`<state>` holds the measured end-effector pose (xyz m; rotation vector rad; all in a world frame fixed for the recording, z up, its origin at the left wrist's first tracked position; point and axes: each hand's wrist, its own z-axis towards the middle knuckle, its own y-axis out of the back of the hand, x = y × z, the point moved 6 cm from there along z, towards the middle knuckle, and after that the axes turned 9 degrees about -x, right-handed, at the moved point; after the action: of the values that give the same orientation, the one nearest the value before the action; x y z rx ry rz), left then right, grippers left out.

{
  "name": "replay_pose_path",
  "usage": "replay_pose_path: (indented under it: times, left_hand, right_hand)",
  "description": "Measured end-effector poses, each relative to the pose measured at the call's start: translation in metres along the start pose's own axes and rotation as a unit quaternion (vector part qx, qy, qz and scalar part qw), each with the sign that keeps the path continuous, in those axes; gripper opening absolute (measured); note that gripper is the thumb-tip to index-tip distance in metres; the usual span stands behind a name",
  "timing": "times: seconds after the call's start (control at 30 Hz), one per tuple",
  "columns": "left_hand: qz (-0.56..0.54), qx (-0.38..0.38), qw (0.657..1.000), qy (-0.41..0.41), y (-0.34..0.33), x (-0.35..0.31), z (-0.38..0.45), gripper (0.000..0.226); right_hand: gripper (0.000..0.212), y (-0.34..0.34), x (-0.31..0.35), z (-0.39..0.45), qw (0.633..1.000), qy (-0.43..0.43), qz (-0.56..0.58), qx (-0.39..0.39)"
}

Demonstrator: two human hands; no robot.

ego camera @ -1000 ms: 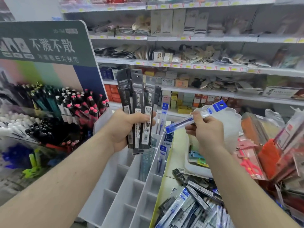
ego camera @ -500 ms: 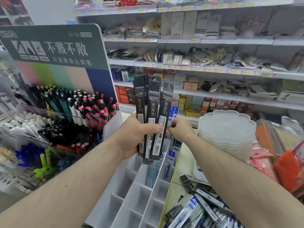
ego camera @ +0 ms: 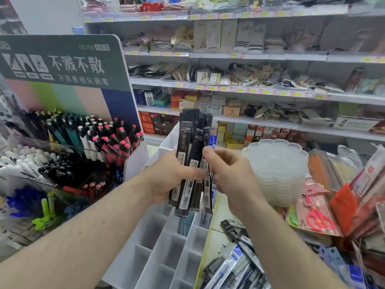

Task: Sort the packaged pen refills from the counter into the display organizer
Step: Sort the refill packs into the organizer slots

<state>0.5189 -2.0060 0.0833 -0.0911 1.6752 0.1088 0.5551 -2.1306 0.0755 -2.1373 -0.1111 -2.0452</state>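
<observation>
i see left hand [ego camera: 166, 180] fanning black refill packs [ego camera: 190, 163] upright over organizer [ego camera: 166, 247], right hand [ego camera: 227, 174] pinching one edge, probably to sort.

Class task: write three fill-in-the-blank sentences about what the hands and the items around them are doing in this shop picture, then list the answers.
1. The left hand grips a bundle of ____ refill packets.
2. The right hand touches the bundle's ____ edge.
3. The white organizer sits directly ____ the bundle.

Missing words: black; right; below

Stocked shop shelves [ego camera: 260, 57] behind counter
</observation>
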Motion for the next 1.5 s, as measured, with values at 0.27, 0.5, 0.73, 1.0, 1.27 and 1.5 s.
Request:
replay_pose_path:
  times: [0.27,0.5,0.73,1.0,1.27,1.5]
  left_hand:
    - [0.018,0.053,0.998,0.033,-0.006,0.008,-0.001,0.044]
    - [0.011,0.051,0.996,0.079,-0.003,0.013,-0.001,0.043]
    - [0.068,0.046,0.996,0.045,-0.003,0.016,-0.002,0.051]
    - [0.031,0.083,0.992,0.088,-0.005,0.015,-0.003,0.041]
    - [0.061,0.055,0.995,0.064,-0.003,0.017,-0.001,0.044]
    - [0.054,0.062,0.996,0.044,-0.007,0.012,-0.005,0.057]
  right_hand:
    - [0.009,-0.004,-0.005,-0.006,0.999,0.037,-0.010,-0.016]
    - [0.009,0.006,-0.012,-0.008,0.999,0.012,0.031,-0.034]
    - [0.006,0.005,-0.018,-0.010,0.998,0.019,0.048,-0.029]
    - [0.012,0.016,-0.021,-0.012,0.997,0.009,0.080,-0.019]
    - [0.007,0.017,-0.025,-0.017,0.996,0.008,0.077,-0.041]
    - [0.011,0.016,-0.023,-0.022,0.996,0.017,0.067,-0.048]
